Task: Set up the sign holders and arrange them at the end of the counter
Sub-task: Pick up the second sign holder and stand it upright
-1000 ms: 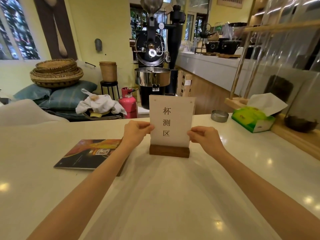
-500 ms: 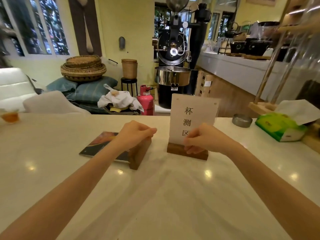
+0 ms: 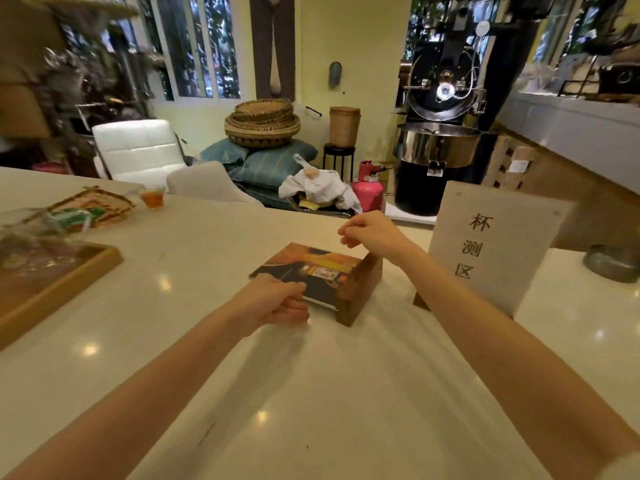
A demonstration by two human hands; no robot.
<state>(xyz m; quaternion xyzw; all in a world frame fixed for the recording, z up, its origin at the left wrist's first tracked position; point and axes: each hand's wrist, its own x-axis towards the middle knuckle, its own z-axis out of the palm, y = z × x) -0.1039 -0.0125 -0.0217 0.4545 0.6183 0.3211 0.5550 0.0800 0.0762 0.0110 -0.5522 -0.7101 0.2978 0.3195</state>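
A finished sign holder stands on the right of the white counter [image 3: 311, 393]: a white panel [image 3: 498, 251] with dark characters sits in a wooden base [image 3: 419, 302], mostly hidden behind my right forearm. A second wooden base block [image 3: 358, 292] lies left of it, resting against a flat printed card [image 3: 311, 266]. My left hand [image 3: 277, 301] is curled on the card's near edge, thumb on top. My right hand [image 3: 370, 233] hovers above the block's far end, fingers loosely bent and holding nothing.
A wooden tray [image 3: 69, 282] with blurred glassware sits at the left. Behind it are a woven mat [image 3: 93, 206] and a small glass of amber drink [image 3: 152, 197]. A metal dish [image 3: 611, 266] stands at the far right. Chairs and a coffee roaster [image 3: 440, 133] stand beyond the counter's edge.
My right hand let go of the standing sign and moved left, over the loose block. My left hand left the block for the card's near edge. The view swung left.
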